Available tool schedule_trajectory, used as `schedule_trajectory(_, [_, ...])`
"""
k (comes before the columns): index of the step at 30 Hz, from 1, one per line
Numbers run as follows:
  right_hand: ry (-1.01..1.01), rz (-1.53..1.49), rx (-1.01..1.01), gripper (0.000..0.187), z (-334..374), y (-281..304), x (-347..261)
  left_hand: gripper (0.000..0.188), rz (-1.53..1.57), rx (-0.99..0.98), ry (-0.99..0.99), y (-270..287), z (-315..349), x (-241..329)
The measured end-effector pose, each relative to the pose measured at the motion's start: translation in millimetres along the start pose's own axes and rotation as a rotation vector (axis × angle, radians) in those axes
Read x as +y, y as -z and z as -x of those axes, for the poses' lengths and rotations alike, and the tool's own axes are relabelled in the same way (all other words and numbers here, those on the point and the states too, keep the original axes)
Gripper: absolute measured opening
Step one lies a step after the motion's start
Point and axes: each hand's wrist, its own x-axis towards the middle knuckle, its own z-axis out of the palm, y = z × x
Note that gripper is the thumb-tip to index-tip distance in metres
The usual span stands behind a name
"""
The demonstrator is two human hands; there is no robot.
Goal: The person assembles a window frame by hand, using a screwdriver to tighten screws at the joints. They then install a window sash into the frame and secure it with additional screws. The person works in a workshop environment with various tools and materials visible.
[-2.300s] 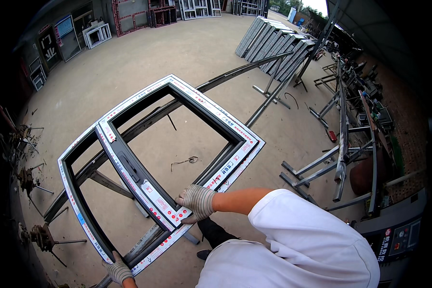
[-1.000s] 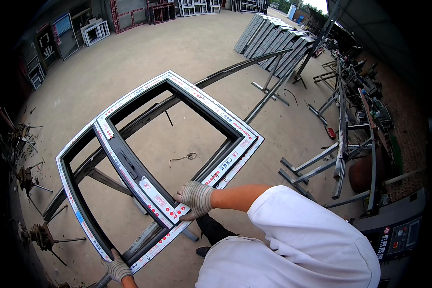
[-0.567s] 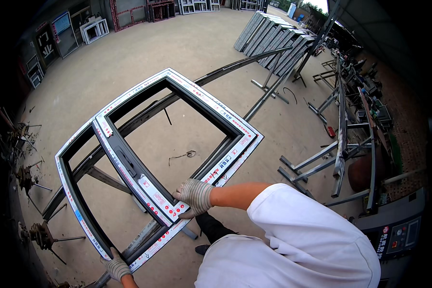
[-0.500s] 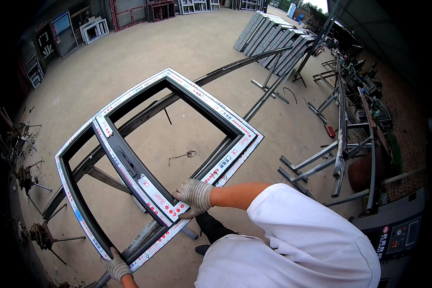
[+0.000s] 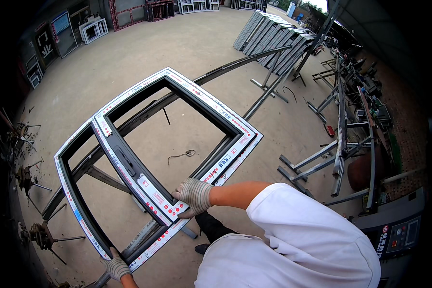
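Note:
A large window frame [image 5: 153,194] with white printed film on its faces and dark inner edges lies across long metal rails [image 5: 149,114]. A mullion splits it into two openings, and an inner sash sits in the right one. My left hand [image 5: 115,267], in a striped knit glove, grips the frame's near left corner. My right hand [image 5: 195,196], gloved alike, is closed over the near side of the frame beside the sash corner. Its fingertips curl over the inner edge. A dark handle [image 5: 126,161] is set in the mullion's side.
Metal stands with rods [image 5: 41,235] are at the left. Stacked profile frames [image 5: 273,41] lean at the back right. Steel trestles [image 5: 338,139] and a control cabinet [image 5: 396,237] stand to the right. A small wire loop [image 5: 190,153] lies on the floor.
Almost nothing differs. The frame and my hands have shifted very slightly in the picture, and both hands keep their hold.

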Motion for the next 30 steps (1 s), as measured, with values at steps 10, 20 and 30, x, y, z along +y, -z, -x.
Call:
schedule_trajectory(10, [-0.012, 0.004, -0.018, 0.064, -0.1, 0.6, -0.9, 0.074, -0.02, -0.001, 0.006, -1.2, -2.6, -1.4])
schedule_trajectory(20, [-0.041, 0.003, -0.057, 0.065, -0.3, 9.1, -5.7, 0.075, 0.001, 0.008, -0.006, -2.0, -2.4, -2.9])
schedule_trajectory(30, [-0.035, 0.019, -0.045, 0.064, 0.0, 7.8, -4.8, 0.073, 0.017, 0.003, -0.031, -5.9, -7.1, -8.0])
